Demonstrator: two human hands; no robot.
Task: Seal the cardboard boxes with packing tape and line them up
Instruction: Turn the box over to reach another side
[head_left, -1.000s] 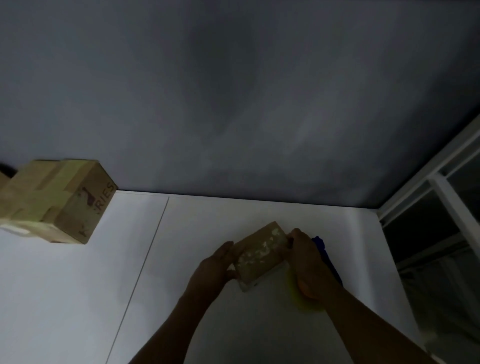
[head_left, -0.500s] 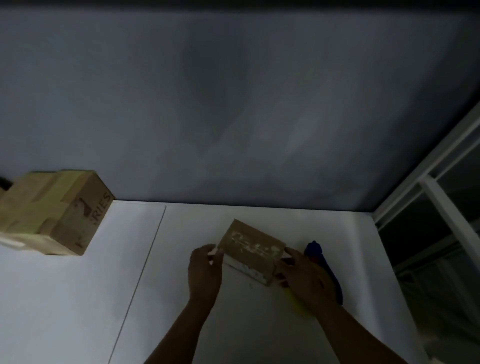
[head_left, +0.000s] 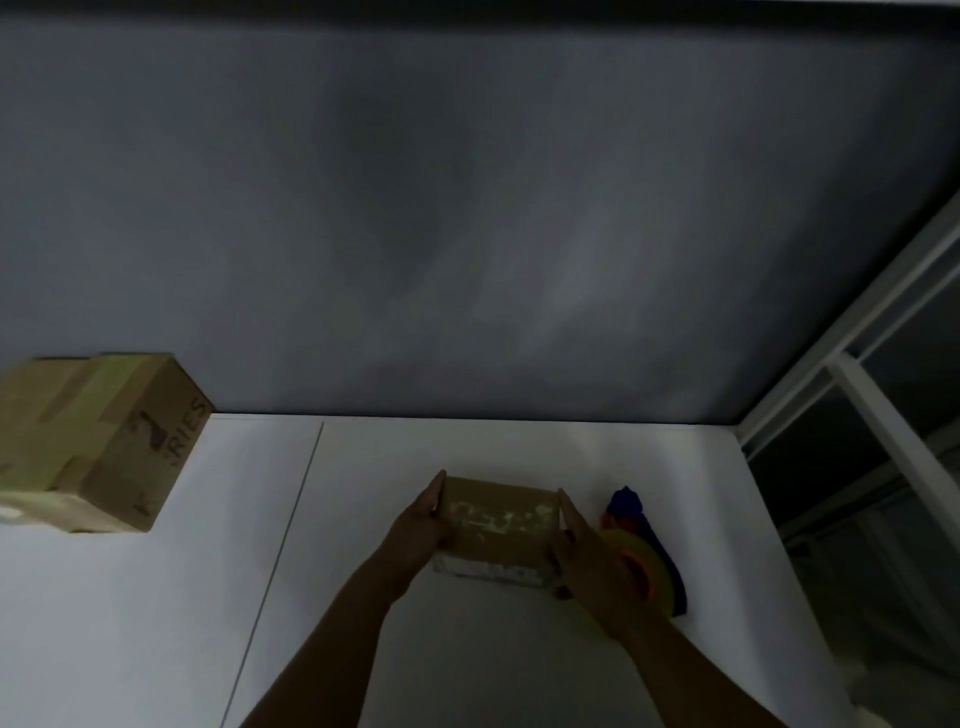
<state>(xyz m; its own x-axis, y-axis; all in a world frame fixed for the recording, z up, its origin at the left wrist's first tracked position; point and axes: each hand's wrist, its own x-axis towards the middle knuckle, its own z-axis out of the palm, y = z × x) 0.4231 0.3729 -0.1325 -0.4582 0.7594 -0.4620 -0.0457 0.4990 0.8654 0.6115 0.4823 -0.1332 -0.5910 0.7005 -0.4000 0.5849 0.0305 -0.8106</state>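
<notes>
Small box (head_left: 498, 525) now level, "RIES" carton (head_left: 104, 447) aside

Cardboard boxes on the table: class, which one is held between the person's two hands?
The smaller box, nearest the person, sits between the left hand and right hand. The larger box with printed letters sits untouched at far left.

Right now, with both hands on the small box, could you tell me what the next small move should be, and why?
Probably let the right hand go and reach for the tape dispenser, with the left hand steadying the small box. The box sits square between both hands, the dispenser lies just beside the right hand, and I see no plain tape strip on its top.
</notes>
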